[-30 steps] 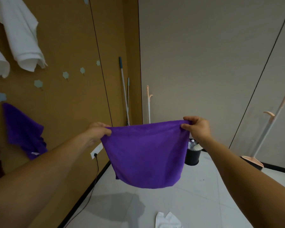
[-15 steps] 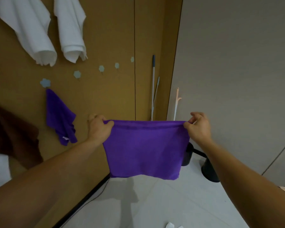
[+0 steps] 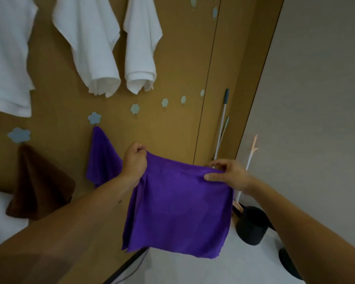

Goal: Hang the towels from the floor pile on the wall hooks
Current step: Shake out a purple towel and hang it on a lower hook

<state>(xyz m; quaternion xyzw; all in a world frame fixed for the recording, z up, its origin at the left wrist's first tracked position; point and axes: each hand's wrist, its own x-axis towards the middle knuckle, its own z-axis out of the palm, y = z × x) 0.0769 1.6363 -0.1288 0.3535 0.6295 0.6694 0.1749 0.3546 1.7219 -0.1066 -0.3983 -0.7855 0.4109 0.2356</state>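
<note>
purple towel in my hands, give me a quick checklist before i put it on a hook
1. Left hand grip: fingers curled round the top corner of the purple cloth towel: ok.
2. Right hand grip: thumb and fingers pinch the top edge: ok.
3. Free hook: the pale blue flower-shaped wall hook, just right of the hung purple towel, is bare: ok.
4. Towel off the floor: it hangs free below both hands: ok.
5. Hanging point ready: the towel is spread flat, no corner gathered for the hook: not ok.
6. Hanging loop on the towel: cannot tell.
</note>
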